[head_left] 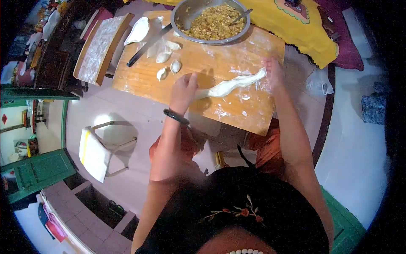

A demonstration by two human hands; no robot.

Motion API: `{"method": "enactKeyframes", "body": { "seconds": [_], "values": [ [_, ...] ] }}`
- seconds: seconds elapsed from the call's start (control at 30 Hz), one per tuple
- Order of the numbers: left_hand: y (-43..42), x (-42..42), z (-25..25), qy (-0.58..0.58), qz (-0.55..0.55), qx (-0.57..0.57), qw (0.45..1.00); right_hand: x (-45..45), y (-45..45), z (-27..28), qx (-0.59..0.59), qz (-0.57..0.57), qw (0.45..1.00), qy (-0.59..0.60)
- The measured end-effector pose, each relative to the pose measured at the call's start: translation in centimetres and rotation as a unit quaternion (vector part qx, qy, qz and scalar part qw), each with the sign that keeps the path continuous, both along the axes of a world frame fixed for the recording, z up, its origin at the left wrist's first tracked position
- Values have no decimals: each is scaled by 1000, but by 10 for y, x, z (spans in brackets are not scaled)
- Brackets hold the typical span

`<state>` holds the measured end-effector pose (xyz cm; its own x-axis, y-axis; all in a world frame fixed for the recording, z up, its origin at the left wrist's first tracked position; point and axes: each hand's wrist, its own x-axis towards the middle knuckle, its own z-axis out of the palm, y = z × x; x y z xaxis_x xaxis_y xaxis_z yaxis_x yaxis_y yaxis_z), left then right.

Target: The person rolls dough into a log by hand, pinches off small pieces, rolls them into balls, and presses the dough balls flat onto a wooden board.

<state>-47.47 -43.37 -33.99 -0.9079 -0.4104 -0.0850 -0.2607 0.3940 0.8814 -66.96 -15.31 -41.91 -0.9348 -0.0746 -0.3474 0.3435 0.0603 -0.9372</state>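
A long pale strip of dough (230, 86) stretches across the floured wooden board (203, 57), between my two hands. My left hand (184, 91), with a dark bangle on its wrist, has its fingers closed around the strip's left end. At the other end, my right hand (275, 73) grips the dough near the board's right edge. Left of the strip lie small shaped dumplings, one (175, 66) close to my left hand. A larger lump of white dough (137, 31) sits at the board's far left corner.
A metal bowl (179, 33) of chopped filling stands at the board's far edge, a utensil handle sticking out. A long flat tool with a black handle (136, 58) lies across the left side. Left are a floured wooden block (101, 48) and a stool (94, 154).
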Motion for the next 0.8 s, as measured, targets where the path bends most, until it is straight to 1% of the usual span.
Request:
{"method": "enactKeyframes", "body": {
  "seconds": [0.03, 0.07, 0.1, 0.13, 0.17, 0.2, 0.23, 0.27, 0.33, 0.37, 0.43, 0.47, 0.53, 0.57, 0.67, 0.7, 0.8],
  "values": [
    [3, 4, 4, -16, 0, -147, 989, 4, 1, 2, 73, 27, 993, 89],
    [10, 4, 5, 21, -1, -226, 974, 7, 3, 4, 151, 41, 972, 176],
    [19, 4, 4, 57, -3, -303, 951, 25, -5, 24, 219, 71, 930, 288],
    [30, 3, 4, 93, -5, -377, 922, 40, -12, 35, 283, 101, 869, 393],
    [51, 2, 18, 34, -59, -333, 940, 49, -18, 34, 310, 152, 835, 428],
    [63, -3, -4, 118, -123, -339, 925, 55, -23, 33, 336, 202, 796, 461],
    [85, -8, 1, 156, -146, -292, 932, 61, -27, 31, 360, 253, 751, 491],
    [100, -15, -16, 57, -191, -357, 913, 71, -29, 31, 402, 283, 710, 505],
    [132, -23, -37, 97, -123, -391, 907, 81, -33, 31, 479, 335, 616, 529],
    [132, -30, -43, 94, -109, -374, 916, 73, -38, 26, 471, 340, 631, 515],
    [129, -47, -51, 80, -85, -338, 934, 51, -47, 8, 462, 331, 637, 521],
    [125, -56, -52, 55, -80, -357, 929, 41, -51, 1, 457, 327, 640, 524],
    [111, -78, -47, 9, -63, -398, 915, 29, -66, 9, 481, 313, 646, 504],
    [103, -85, -49, 13, -63, -411, 909, 21, -76, 14, 492, 304, 648, 497],
    [87, -100, -52, -15, -68, -406, 911, 12, -91, 17, 507, 265, 680, 459],
    [81, -105, -55, -25, -96, -469, 877, 12, -92, 21, 527, 262, 675, 445],
    [81, -96, -61, -40, -139, -497, 856, 18, -87, 4, 526, 237, 671, 465]
  ]
}}
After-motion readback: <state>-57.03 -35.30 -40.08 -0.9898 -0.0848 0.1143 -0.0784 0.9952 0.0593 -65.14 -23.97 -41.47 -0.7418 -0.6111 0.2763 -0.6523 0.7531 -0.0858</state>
